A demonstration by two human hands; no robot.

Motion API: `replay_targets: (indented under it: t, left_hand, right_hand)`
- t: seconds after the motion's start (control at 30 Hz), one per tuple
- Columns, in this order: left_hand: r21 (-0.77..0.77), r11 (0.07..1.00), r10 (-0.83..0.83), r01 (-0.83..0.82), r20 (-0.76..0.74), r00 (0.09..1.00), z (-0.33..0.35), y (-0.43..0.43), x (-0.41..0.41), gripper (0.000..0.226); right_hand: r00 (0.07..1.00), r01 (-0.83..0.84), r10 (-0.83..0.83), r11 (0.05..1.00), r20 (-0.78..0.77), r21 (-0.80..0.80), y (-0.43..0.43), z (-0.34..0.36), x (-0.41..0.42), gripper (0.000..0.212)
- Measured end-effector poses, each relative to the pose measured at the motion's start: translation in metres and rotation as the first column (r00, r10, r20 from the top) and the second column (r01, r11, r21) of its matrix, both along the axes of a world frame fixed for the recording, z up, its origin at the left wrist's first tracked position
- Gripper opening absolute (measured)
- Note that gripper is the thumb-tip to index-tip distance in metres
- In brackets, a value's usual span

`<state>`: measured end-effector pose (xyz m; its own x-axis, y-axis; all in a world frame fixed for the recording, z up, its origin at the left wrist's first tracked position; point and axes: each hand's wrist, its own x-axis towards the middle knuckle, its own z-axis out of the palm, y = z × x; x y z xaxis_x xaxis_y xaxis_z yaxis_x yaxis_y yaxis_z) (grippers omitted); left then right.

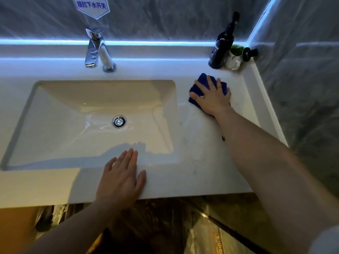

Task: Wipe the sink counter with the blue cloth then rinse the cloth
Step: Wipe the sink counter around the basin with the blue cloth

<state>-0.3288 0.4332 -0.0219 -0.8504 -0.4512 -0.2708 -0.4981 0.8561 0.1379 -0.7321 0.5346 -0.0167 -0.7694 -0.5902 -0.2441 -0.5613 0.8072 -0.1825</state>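
The blue cloth (203, 79) lies bunched on the white counter (200, 162), right of the basin and near the back corner. My right hand (212, 97) presses flat on top of it with fingers spread, covering most of the cloth. My left hand (122, 176) rests palm down on the counter's front strip, just in front of the basin (55, 125), and holds nothing. The chrome faucet (98, 52) stands behind the basin; no water runs from it.
A dark bottle (221, 50), a small white pot with a green plant (233, 58) and a black round object (248, 53) crowd the back right corner. A raised white edge (264, 99) borders the counter on the right. The chrome drain (119, 121) sits mid-basin.
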Motion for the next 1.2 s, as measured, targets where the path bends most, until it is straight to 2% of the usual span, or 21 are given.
replay_targets:
  t: [0.2, 0.43, 0.7, 0.8, 0.93, 1.0, 1.07, 1.13, 1.2]
  left_hand:
    - [0.007, 1.0, 0.017, -0.017, -0.003, 1.0, -0.001, 0.0, 0.001, 0.082]
    - [-0.031, 0.999, 0.007, -0.007, 0.002, 1.0, 0.003, 0.002, 0.0, 0.082]
    - [-0.029, 1.0, -0.006, 0.005, -0.038, 0.999, 0.008, 0.006, 0.001, 0.072]
    - [-0.019, 1.0, 0.003, -0.005, -0.075, 0.997, 0.011, 0.008, 0.003, 0.07]
    - [-0.024, 0.999, 0.023, -0.024, -0.066, 0.998, 0.012, 0.008, 0.002, 0.072]
    - [-0.03, 0.999, 0.02, -0.021, -0.06, 0.998, 0.009, 0.007, 0.002, 0.072]
    - [-0.024, 1.0, 0.015, -0.017, -0.065, 0.998, 0.007, 0.006, 0.003, 0.071]
    - [-0.024, 1.0, 0.012, -0.013, -0.068, 0.998, 0.006, 0.006, 0.003, 0.071]
    - [-0.029, 1.0, -0.003, 0.001, -0.061, 0.998, 0.006, 0.005, 0.002, 0.07]
  right_hand:
    - [0.999, -0.048, 0.048, 0.999, -0.012, 0.004, 0.043, -0.001, 0.032, 0.079]
    - [0.999, -0.03, 0.03, 1.0, -0.04, -0.005, 0.113, -0.004, 0.099, 0.077]
    - [0.998, -0.041, 0.039, 0.998, -0.046, -0.049, 0.158, -0.007, 0.191, 0.068]
    - [0.998, -0.035, 0.027, 0.991, -0.058, -0.132, 0.159, -0.007, 0.222, 0.067]
    - [0.998, 0.01, -0.027, 0.951, -0.052, -0.308, 0.16, -0.015, 0.268, 0.054]
    - [1.0, 0.029, -0.027, 0.915, 0.01, -0.402, 0.157, -0.013, 0.286, 0.052]
    - [0.986, 0.091, -0.008, 0.863, 0.166, -0.497, 0.157, -0.004, 0.3, 0.042]
    - [0.919, 0.239, 0.014, 0.777, 0.395, -0.583, 0.155, 0.005, 0.304, 0.032]
    - [0.803, 0.466, -0.002, 0.625, 0.596, -0.626, 0.149, 0.022, 0.295, 0.029]
